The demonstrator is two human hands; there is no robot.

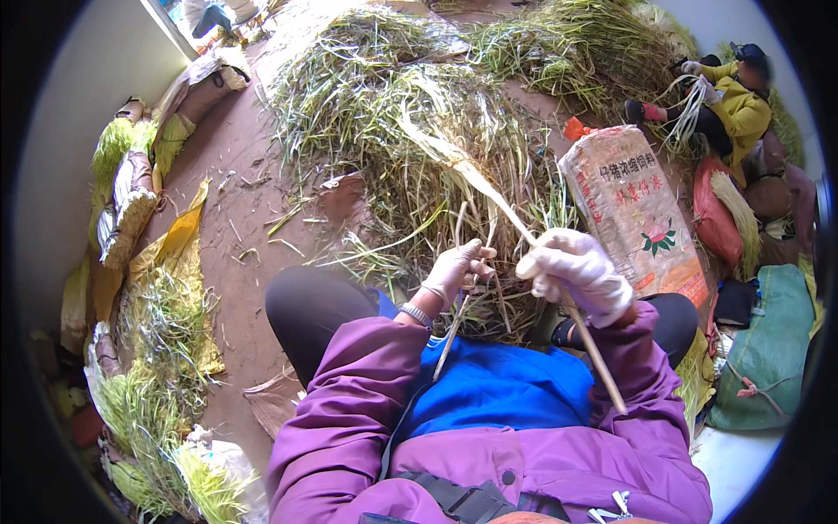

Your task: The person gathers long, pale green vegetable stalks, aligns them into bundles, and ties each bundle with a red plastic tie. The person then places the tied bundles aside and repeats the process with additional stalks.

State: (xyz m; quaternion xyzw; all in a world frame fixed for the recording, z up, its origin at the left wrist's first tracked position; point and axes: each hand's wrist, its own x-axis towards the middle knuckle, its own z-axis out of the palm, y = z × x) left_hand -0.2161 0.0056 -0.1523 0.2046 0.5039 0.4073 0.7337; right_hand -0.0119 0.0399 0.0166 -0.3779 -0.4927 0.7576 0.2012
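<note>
My right hand (576, 272), in a white glove, is closed around a pale plant stalk (495, 200). The leafy end of that stalk lies up over the heap of cut grassy stalks (419, 124), and its brown lower end points down past my right sleeve. My left hand (458, 272), in a whitish glove with a wristwatch at the wrist, is at thin dry stems (452, 337) in front of my lap; the thumb and a finger look close together, and the grip on the stems is not clear. Both hands are over the near edge of the heap.
A printed woven sack (638, 209) lies at the right, beyond it a seated person (740, 111) holding pale strands. Further right are a red sack (713, 213) and a green sack (763, 354). Wrapped bundles (127, 209) and yellow sheeting (180, 236) with grass line the left wall.
</note>
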